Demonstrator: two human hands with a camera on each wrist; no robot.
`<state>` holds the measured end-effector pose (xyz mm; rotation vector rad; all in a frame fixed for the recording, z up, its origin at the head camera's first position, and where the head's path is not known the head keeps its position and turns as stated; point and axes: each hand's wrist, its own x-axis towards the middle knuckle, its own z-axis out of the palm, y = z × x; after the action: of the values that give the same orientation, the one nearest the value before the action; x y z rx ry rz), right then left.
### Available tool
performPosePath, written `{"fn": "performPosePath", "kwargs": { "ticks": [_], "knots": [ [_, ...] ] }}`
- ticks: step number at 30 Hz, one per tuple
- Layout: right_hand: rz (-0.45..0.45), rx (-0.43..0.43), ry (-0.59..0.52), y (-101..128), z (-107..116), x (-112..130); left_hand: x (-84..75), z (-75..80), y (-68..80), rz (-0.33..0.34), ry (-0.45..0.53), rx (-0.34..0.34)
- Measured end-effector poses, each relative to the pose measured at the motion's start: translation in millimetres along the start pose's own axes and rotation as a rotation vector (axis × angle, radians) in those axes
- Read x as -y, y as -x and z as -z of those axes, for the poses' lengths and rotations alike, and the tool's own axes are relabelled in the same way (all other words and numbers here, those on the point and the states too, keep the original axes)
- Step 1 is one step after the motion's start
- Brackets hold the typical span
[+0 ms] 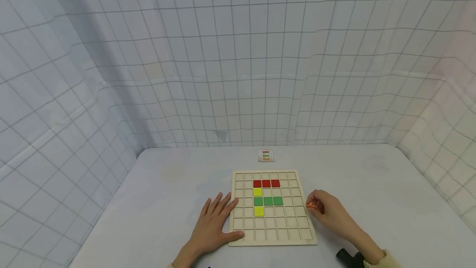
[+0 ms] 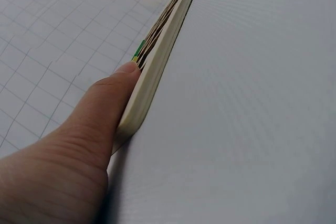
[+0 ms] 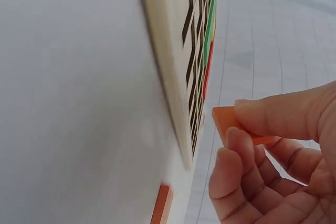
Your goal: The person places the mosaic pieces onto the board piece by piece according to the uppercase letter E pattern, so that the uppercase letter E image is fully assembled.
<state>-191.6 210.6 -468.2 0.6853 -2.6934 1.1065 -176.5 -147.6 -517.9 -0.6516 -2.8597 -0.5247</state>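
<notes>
A pale wooden grid board (image 1: 275, 243) lies on the table. In it sit three red tiles (image 1: 266, 183) in a row, three green tiles (image 1: 268, 201) in another, and single yellow tiles (image 1: 258, 211) above and below the green row's left end. My left hand (image 1: 213, 227) rests at the board's left side with fingers spread, its thumb (image 2: 100, 103) on the near left corner. Just off the board's right edge, my right hand (image 1: 329, 212) pinches an orange tile (image 3: 224, 118) between thumb and fingers. Part of the right palm is hidden in the head view.
A small printed card (image 1: 266, 155) with a coloured grid pattern lies behind the board. Another orange-brown tile (image 3: 161, 204) is on the table beside the board. A black device (image 1: 349, 258) sits at my right wrist. Grid-patterned white cloth (image 1: 238, 73) hangs around the table.
</notes>
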Motion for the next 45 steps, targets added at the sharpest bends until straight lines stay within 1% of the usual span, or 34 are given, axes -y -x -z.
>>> {"fn": "performPosePath", "kwargs": {
  "ticks": [4, 7, 9, 16, 22, 27, 35, 45],
  "knots": [
    [0.078, 0.029, -0.08, -8.6, -11.7, 11.1, 0.0, -0.2, -0.5, -0.001, -0.005, 0.002],
    [0.124, 0.08, -0.125, -16.1, -22.1, 20.5, -1.0, 1.1, -0.8, -0.003, -0.005, -0.003],
    [0.136, 0.122, -0.136, -21.1, -29.0, 26.9, -1.6, 2.1, -1.0, -0.008, -0.003, -0.009],
    [0.141, 0.274, -0.197, -35.2, -47.7, 49.2, -3.9, 5.4, -1.3, -0.028, -0.024, -0.037],
    [0.116, 0.347, -0.24, -43.2, -58.4, 62.2, -4.6, 6.7, -1.5, -0.025, -0.016, -0.028],
    [0.098, 0.358, -0.2, -46.4, -65.1, 64.4, -4.2, 6.4, -1.5, -0.026, -0.003, -0.025],
    [0.08, 0.309, -0.034, -47.7, -69.7, 64.9, -3.4, 5.6, -1.0, -0.037, -0.006, -0.037],
    [0.043, 0.303, 0.051, -43.7, -69.7, 68.7, -3.8, 5.5, 0.9, -0.014, -0.003, -0.005]
  ]
}}
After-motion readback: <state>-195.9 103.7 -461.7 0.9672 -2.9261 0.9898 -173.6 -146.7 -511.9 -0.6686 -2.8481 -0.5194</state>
